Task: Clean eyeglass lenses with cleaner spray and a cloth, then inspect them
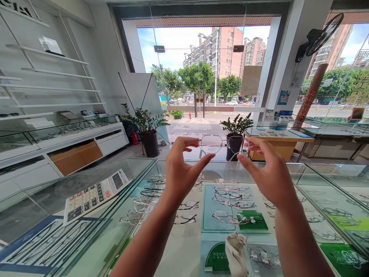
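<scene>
A pair of thin-framed eyeglasses [211, 144] is held up above the glass display counter [138, 163], its lenses facing the window. My left hand [183, 165] grips the left side of the frame between thumb and fingers. On the right side, my right hand [266, 167] pinches the other end near the lens. Beneath both hands, rows of eyeglasses [230, 194] lie inside the counter. A crumpled beige cloth [236, 254] rests low in the middle, between my forearms.
A large calculator [95, 195] lies tilted on the glass at the left. Beyond the counter stand two potted plants [149, 144] [235, 146]. Shelves and a long display cabinet [86, 148] line the left wall. A wall fan [323, 36] hangs upper right.
</scene>
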Available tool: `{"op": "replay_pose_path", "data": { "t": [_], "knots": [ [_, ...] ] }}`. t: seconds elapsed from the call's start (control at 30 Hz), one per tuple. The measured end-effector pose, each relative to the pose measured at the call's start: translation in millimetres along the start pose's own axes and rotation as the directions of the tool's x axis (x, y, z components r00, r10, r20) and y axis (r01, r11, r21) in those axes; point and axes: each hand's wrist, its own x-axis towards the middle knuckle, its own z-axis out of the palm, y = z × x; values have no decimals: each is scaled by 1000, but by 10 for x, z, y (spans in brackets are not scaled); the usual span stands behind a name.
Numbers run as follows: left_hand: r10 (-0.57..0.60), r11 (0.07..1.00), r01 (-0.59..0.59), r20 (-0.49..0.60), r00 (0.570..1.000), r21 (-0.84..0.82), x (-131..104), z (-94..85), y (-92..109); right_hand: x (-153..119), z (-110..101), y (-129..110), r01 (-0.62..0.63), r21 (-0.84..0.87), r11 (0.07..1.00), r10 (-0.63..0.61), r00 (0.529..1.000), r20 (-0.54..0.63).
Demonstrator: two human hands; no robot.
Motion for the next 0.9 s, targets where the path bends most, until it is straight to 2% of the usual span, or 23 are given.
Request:
{"op": "replay_pose_path", "data": {
  "t": [0.13, 0.43, 0.63, 0.8, 0.9],
  "knots": [
    [-57, 998, 58, 27, 998, -34, 2, 9, -16, 2, 0, -10, 24, -3, 1000, -24, 999, -31],
    [-80, 994, 81, 7, 997, -75, -61, 110, 8, 3, 69, -56, 80, -20, 997, -81, 991, -103],
    [-72, 996, 65, -102, 992, -69, -82, 171, -54, -11, 130, -119, 142, -6, 990, -141, 980, -137],
    [-16, 998, 7, -153, 988, -59, -65, 205, -129, -10, 163, -150, 134, -15, 991, -135, 979, -153],
    [80, 997, -83, -201, 976, -8, -43, 226, -193, 0, 191, -136, 142, 66, 988, -129, 977, -169]
  ]
}}
